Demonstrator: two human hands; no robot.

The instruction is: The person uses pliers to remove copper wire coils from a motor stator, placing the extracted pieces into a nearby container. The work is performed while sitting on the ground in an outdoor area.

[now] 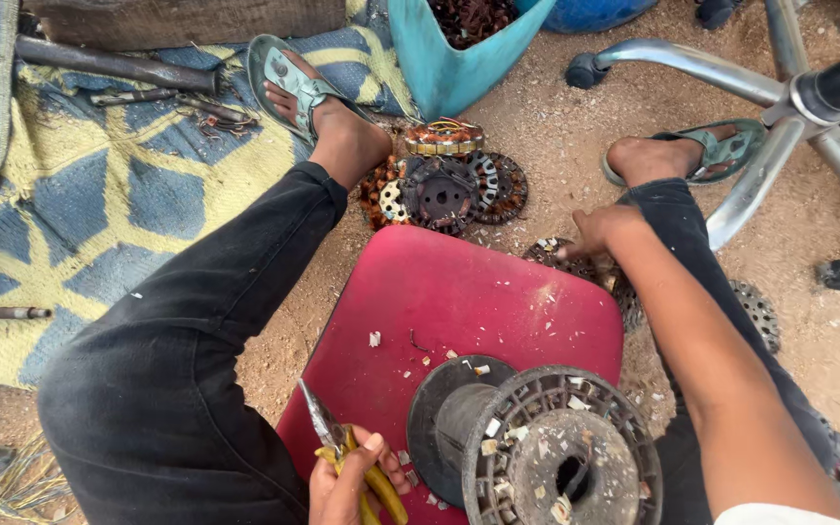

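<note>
While the left hand grips them, pliers point up-left

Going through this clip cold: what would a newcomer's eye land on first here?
Probably the red seat in the middle, littered with small chips, with a black empty spool standing on its near end. At the bottom edge, the left hand grips yellow-handled pliers. The right hand reaches past the seat's far right corner to a round motor stator on the sandy ground, with a pile of more stators just beyond between the sandalled feet.
</note>
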